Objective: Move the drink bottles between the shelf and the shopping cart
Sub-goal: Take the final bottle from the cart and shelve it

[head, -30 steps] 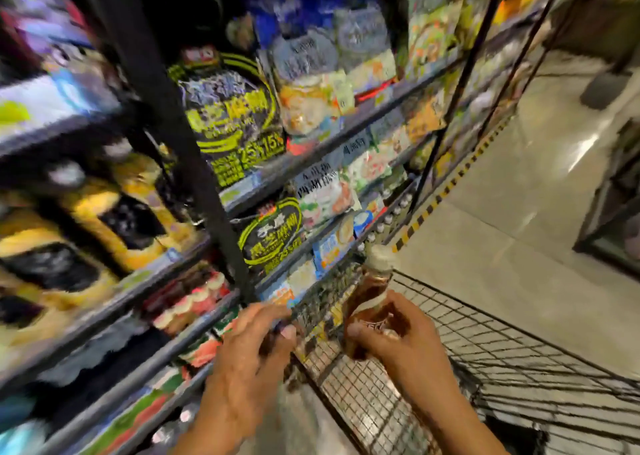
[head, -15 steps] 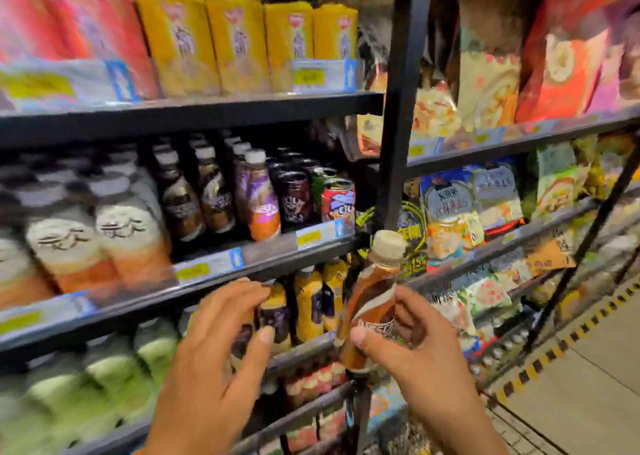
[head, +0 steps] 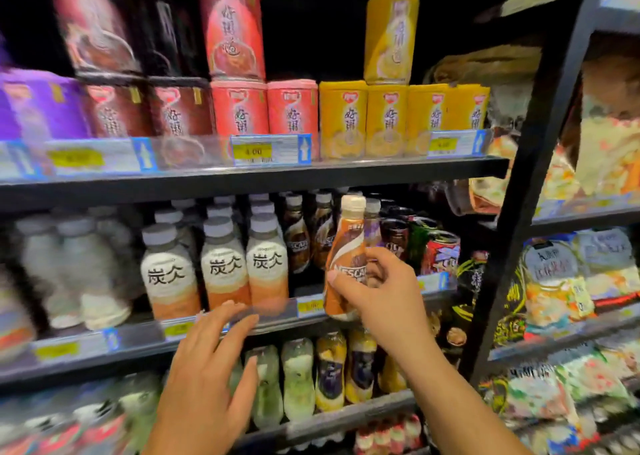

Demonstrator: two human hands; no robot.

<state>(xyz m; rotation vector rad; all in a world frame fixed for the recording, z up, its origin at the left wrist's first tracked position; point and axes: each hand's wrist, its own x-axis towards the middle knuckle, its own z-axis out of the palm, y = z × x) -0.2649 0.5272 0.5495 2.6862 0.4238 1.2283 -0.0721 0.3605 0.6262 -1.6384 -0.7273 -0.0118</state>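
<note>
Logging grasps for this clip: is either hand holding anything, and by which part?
The right hand grips the coffee bottle around its lower body. The left hand holds nothing, fingers spread.

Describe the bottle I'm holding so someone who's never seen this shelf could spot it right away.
Find the middle shelf, the one lined with drink bottles under the row of red and yellow cartons. In front of its dark coffee bottles, the right hand grips the orange Nescafe bottle. Its cream cap and orange label with a white swirl set it apart.
</note>
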